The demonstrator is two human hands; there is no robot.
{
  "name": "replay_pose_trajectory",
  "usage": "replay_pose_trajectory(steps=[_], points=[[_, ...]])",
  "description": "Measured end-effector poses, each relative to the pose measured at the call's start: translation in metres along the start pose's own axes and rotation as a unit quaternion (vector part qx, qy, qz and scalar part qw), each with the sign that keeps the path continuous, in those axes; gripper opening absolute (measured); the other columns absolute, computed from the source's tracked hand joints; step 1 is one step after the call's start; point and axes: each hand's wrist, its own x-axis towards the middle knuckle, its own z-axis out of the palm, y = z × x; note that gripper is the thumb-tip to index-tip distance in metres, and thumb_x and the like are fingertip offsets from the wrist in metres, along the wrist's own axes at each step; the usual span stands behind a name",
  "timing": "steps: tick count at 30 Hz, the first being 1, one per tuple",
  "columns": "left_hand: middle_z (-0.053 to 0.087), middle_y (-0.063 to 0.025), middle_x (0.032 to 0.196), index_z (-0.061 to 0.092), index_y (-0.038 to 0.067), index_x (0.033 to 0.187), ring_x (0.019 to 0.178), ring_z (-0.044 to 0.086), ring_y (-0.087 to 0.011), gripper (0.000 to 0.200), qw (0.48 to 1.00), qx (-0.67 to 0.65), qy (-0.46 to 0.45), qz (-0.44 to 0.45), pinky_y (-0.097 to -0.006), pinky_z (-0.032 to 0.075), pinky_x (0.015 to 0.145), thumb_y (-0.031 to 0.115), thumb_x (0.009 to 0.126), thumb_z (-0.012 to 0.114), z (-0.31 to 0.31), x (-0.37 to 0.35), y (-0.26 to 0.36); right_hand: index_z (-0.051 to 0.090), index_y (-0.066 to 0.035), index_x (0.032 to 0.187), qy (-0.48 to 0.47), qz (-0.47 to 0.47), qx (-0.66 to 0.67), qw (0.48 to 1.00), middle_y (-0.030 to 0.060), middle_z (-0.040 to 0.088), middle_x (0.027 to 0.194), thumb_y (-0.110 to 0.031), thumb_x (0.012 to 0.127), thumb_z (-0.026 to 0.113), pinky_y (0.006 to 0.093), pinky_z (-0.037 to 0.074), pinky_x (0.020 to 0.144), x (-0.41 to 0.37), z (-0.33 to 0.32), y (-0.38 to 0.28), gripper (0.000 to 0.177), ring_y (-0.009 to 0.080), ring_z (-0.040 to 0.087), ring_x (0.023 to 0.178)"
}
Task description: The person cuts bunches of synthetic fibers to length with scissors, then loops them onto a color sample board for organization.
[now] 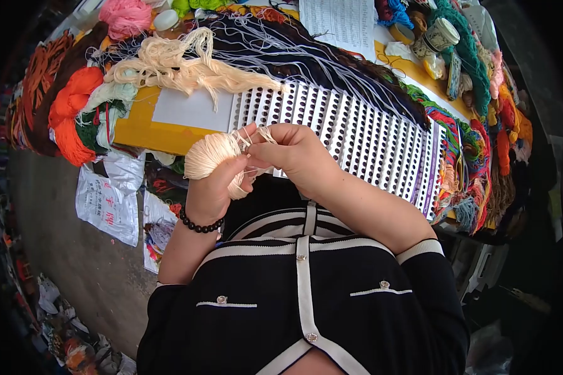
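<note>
A bundle of cream thread (207,156) is in my left hand (220,181), whose fingers are wrapped round its right part. A dark bead bracelet circles that wrist. My right hand (294,153) touches the left one, its thumb and index finger pinched on cream strands at the bundle's right end. Just behind the hands lies a white card with rows of punched holes (356,139). A loose cream skein (187,65) lies farther back, its right end over the card's edge. The fingertips partly hide the strands between them.
Dark and pale lilac threads (281,50) stretch across the back of the table. An orange-red skein (75,109) lies at left, multicoloured threads (469,150) at right. A printed sheet (338,25) and a patterned cup (441,35) are at the back. A plastic packet (108,206) hangs at the left front edge.
</note>
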Motion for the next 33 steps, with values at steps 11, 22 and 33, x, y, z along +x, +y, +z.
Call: replay_pose_trajectory(steps=[11, 22, 33], points=[[0.061, -0.0092, 0.103, 0.036, -0.006, 0.133, 0.087, 0.058, -0.0099, 0.048, 0.976, 0.211, 0.022, 0.054, -0.0210, 0.045, 0.076, 0.001, 0.086, 0.046, 0.016, 0.000, -0.004, 0.063, 0.001, 0.076, 0.040, 0.022, -0.038, 0.998, 0.0029, 0.058, 0.066, -0.009, 0.080, 0.063, 0.0218, 0.035, 0.052, 0.009, -0.004, 0.007, 0.011, 0.0064, 0.046, 0.056], [0.054, -0.0076, 0.119, 0.040, -0.005, 0.129, 0.088, 0.060, -0.0109, 0.042, 0.984, 0.178, 0.013, -0.002, -0.0203, 0.045, 0.068, 0.004, 0.088, 0.044, 0.006, 0.001, -0.004, 0.064, 0.000, 0.080, 0.028, -0.003, -0.005, 1.000, 0.0038, 0.061, 0.072, -0.007, 0.080, 0.062, 0.0213, 0.040, 0.057, 0.008, -0.005, 0.008, 0.007, 0.0082, 0.052, 0.061], [0.055, -0.0185, 0.116, 0.050, -0.009, 0.117, 0.102, 0.056, -0.0215, 0.038, 0.995, -0.001, 0.068, 0.073, -0.0338, 0.039, 0.095, 0.006, 0.083, 0.046, -0.015, 0.001, -0.005, 0.056, -0.005, 0.087, -0.097, 0.016, 0.231, 0.968, 0.0018, 0.059, 0.073, -0.020, 0.087, 0.049, 0.0242, 0.043, 0.069, 0.016, -0.032, 0.003, 0.016, 0.0086, 0.051, 0.063]])
